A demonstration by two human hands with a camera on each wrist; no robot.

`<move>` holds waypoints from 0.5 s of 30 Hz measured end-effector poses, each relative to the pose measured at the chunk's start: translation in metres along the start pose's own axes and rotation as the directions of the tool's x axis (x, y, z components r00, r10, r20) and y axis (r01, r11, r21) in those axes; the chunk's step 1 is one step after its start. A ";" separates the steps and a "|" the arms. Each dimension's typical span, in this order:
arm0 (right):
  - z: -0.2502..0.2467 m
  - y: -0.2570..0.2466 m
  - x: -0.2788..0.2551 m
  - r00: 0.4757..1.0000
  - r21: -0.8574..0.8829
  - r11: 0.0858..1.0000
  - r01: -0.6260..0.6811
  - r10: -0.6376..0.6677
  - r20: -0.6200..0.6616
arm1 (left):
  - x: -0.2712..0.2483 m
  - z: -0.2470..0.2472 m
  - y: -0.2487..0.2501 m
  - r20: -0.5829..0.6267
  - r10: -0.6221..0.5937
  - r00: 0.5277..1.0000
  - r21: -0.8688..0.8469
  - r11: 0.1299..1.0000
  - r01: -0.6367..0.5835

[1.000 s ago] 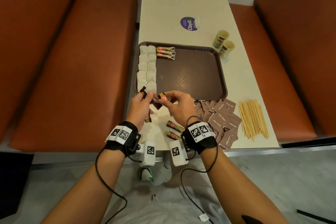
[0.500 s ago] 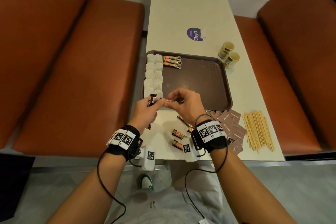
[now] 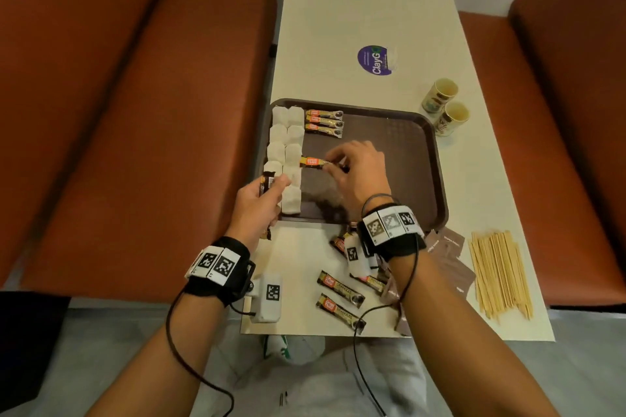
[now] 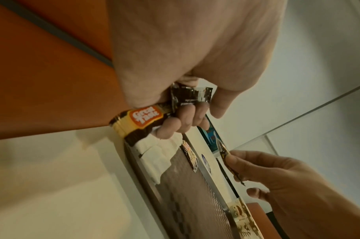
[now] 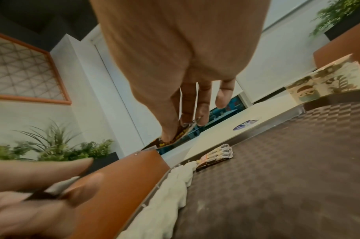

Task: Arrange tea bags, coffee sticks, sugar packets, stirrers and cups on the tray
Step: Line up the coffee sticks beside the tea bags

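Right hand [image 3: 355, 176] pinches one coffee stick [image 3: 313, 162] above the tray [image 3: 437, 179], just beside the tea bags [image 3: 286, 145]. Left hand [image 3: 259, 205] grips several sticks [image 4: 137, 122] at the tray's near-left corner. Three placed sticks [image 3: 324, 123] lie at the far end.

Orange benches [image 3: 135, 132], purple sticker [image 3: 372, 60] — perhaps potted plants [image 5: 52, 145].

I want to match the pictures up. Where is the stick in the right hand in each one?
Head: the stick is mid-picture, over the tray.
Left wrist: stick at right, edge-on, pinched.
Right wrist: stick at centre, below the fingers.
Shared landmark: the three sticks lying on the tray.
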State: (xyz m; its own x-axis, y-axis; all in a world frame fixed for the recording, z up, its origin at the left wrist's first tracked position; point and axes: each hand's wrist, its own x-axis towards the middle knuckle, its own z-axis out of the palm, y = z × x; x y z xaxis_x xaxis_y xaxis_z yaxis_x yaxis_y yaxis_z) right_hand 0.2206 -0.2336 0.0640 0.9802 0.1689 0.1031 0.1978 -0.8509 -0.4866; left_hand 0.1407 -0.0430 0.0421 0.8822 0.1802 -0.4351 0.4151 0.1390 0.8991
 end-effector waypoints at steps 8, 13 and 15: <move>0.031 0.033 0.081 0.981 -0.190 0.977 -0.100 0.128 0.145 | 0.024 -0.007 -0.001 -0.077 -0.058 0.995 -0.031 0.998 0.056; 0.050 0.043 0.096 0.978 -0.250 0.962 -0.111 0.150 0.142 | 0.035 -0.012 -0.005 -0.094 -0.060 0.994 -0.031 0.998 0.057; 0.052 0.044 0.100 0.978 -0.234 0.966 -0.115 0.150 0.141 | 0.037 -0.013 -0.006 -0.087 -0.063 0.994 -0.036 0.998 0.060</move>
State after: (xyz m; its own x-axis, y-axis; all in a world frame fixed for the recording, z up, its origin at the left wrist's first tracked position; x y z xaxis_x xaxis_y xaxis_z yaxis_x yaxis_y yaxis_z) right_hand 0.3279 -0.2279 0.0076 0.9897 0.1076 -0.0949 0.0774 -0.9572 -0.2789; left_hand 0.1680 -0.0248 0.0199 0.8313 0.2554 -0.4937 0.4593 0.1846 0.8689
